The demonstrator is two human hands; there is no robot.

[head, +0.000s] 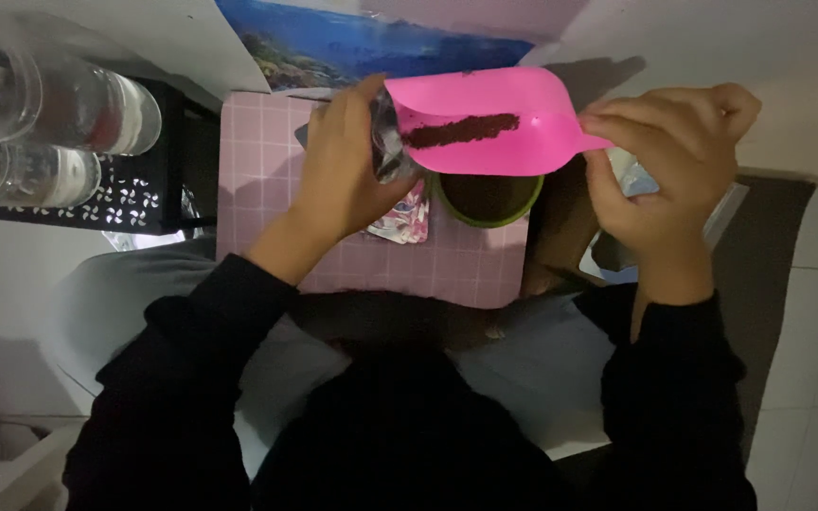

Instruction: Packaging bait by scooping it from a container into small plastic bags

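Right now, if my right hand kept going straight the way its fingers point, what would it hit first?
Probably your left hand: the right hand points leftward along the pink plastic scoop it pinches, though depth is unclear.

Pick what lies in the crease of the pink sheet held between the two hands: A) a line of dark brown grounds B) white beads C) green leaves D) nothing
A: a dark brown line of grounds runs along the fold of the pink sheet, which the left hand and right hand hold over a green-rimmed cup.
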